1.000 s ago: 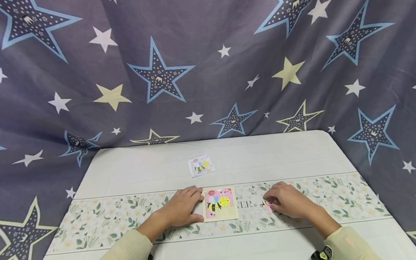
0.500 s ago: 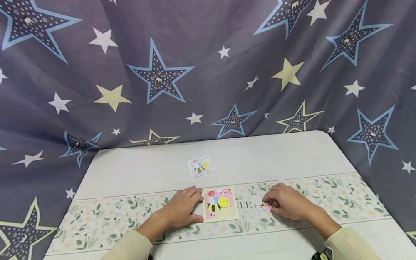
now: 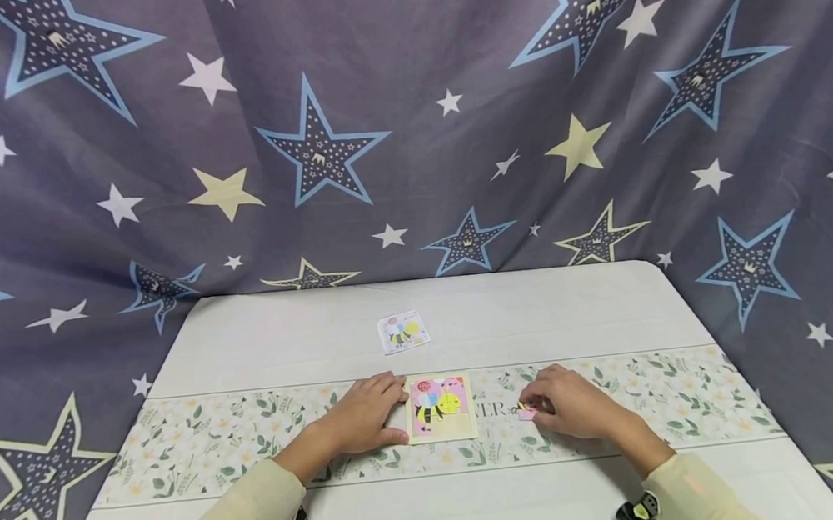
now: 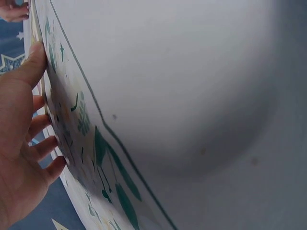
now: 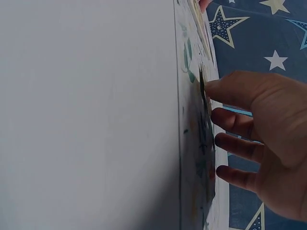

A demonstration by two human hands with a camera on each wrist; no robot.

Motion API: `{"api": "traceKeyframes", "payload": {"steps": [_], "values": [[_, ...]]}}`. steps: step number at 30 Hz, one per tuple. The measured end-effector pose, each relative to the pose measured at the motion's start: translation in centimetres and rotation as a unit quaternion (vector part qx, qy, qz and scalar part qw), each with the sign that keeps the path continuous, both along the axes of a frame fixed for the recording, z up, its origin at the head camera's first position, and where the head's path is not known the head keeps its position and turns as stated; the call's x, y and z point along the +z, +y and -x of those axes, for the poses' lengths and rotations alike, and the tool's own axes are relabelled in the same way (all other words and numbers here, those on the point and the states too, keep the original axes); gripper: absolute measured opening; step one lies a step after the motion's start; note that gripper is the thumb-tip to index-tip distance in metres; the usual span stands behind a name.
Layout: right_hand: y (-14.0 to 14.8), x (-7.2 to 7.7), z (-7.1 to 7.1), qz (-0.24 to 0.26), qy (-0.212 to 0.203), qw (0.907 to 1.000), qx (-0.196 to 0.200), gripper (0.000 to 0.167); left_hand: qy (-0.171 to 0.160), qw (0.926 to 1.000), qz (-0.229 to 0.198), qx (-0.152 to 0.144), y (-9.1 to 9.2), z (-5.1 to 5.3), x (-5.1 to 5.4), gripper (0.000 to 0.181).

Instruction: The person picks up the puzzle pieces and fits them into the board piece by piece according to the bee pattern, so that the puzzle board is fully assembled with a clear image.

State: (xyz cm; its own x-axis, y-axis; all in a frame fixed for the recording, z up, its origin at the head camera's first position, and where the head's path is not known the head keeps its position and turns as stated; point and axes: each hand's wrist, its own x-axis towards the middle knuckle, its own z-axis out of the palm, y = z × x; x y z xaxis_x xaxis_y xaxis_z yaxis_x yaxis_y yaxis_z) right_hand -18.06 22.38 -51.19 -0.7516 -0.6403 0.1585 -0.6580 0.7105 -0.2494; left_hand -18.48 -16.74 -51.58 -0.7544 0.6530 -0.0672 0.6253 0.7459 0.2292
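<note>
A square jigsaw board (image 3: 442, 434) with a pale frame lies on the floral strip of the table, partly filled with a bee picture. Bare wood shows along its lower right. My left hand (image 3: 371, 411) rests on the table at the board's left edge, thumb and forefinger touching it. To the right, a small pink, yellow and black jigsaw piece (image 3: 527, 410) is pinched in the fingertips of my right hand (image 3: 569, 400), low over the strip. The fingers partly cover that piece. In the right wrist view the thumb (image 5: 225, 91) reaches down to the table.
Behind the board, a square card (image 3: 403, 332) with a similar bee picture lies on the white part of the table (image 3: 541, 306). A star-patterned curtain (image 3: 404, 127) hangs behind the table and at both sides.
My right hand has slid slightly left with the jigsaw piece, nearer the board. The left hand, board and card stay in place.
</note>
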Motion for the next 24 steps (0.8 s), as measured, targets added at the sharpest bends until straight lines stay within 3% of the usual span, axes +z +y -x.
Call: {"api": "traceKeyframes", "payload": {"steps": [11, 24], "values": [[-1.5, 0.4, -0.2, 0.010, -0.031, 0.9995, -0.007, 0.024, -0.003, 1.0000, 0.004, 0.001, 0.1, 0.0, -0.1, 0.068], [-4.4, 0.9, 0.0, 0.018, -0.017, 0.9991, 0.033, 0.022, -0.008, 1.0000, 0.002, 0.004, 0.1, -0.1, 0.0, 0.067]]}}
